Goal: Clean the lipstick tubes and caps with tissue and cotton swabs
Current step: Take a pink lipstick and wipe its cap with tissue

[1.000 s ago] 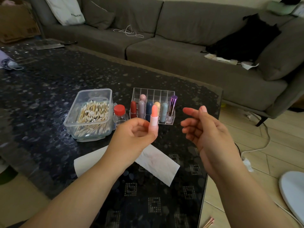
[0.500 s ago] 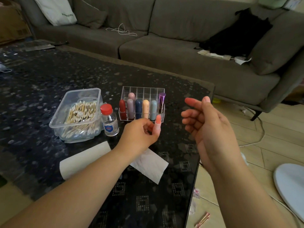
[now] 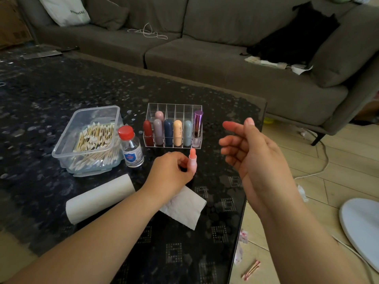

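Your left hand [image 3: 171,171] is gripping an uncapped lipstick tube [image 3: 192,159], fingers curled round its pale pink base so that the coral stick is pointing upward, just in front of the clear organizer [image 3: 174,125]. Your right hand [image 3: 252,152] is hovering to the right of it, apart from the tube, holding nothing, with its fingers loosely bent and the palm facing left. The tube is being held above the dark table [image 3: 61,83], directly over the near edge of a white tissue sheet [image 3: 184,208] that is lying flat beneath your left wrist. Behind the tube, the organizer is holding a row of capped lipsticks standing upright: red, mauve, navy, peach and pale blue, with a purple metallic one at the right end and a pink one in the back row. Just left of the organizer a small clear bottle with a red cap [image 3: 131,147] is standing, touching a transparent box of cotton swabs [image 3: 92,138]. A tissue roll [image 3: 100,198] is lying on its side nearer to you. Used swabs [image 3: 251,270] are lying on the wooden floor.
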Demonstrator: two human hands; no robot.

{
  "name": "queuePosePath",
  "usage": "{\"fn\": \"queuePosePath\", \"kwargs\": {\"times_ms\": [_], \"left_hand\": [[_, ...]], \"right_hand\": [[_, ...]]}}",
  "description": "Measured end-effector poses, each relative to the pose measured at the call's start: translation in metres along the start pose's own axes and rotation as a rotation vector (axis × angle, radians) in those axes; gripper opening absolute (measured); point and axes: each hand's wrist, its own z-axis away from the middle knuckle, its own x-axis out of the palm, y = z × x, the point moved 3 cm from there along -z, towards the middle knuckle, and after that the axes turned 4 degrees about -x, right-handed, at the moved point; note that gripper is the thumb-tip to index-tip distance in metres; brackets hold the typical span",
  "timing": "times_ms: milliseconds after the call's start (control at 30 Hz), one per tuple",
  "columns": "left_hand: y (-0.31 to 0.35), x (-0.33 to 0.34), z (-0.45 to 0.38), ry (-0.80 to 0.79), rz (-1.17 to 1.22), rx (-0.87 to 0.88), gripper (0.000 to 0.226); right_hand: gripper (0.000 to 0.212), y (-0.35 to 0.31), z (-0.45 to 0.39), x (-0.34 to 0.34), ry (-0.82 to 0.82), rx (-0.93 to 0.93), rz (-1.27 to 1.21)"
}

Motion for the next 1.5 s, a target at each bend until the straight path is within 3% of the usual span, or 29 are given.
{"fn": "queuePosePath", "kwargs": {"times_ms": [567,700,1000,1267,1500], "left_hand": [[-0.002,-0.005,0.005,0.041,0.008,-0.018,0.013],[-0.009,-0.022,0.015,0.092,0.056,-0.048,0.031],[-0.032,-0.08,0.039,0.183,0.153,-0.107,0.019],[-0.048,-0.107,0.044,0.191,0.131,-0.095,0.025],[-0.067,-0.14,0.04,0.284,0.018,-0.125,0.014]], "right_hand": [[0.037,0.008,0.0,0.007,-0.05,0.064,0.045],[0.032,0.009,0.0,0.011,-0.067,0.065,0.073],[0.016,0.019,0.013,0.027,-0.219,0.072,0.291],[0.01,0.04,0.018,0.057,-0.422,-0.018,0.636],[0.013,0.042,0.024,0.096,-0.42,-0.135,0.705]]}}
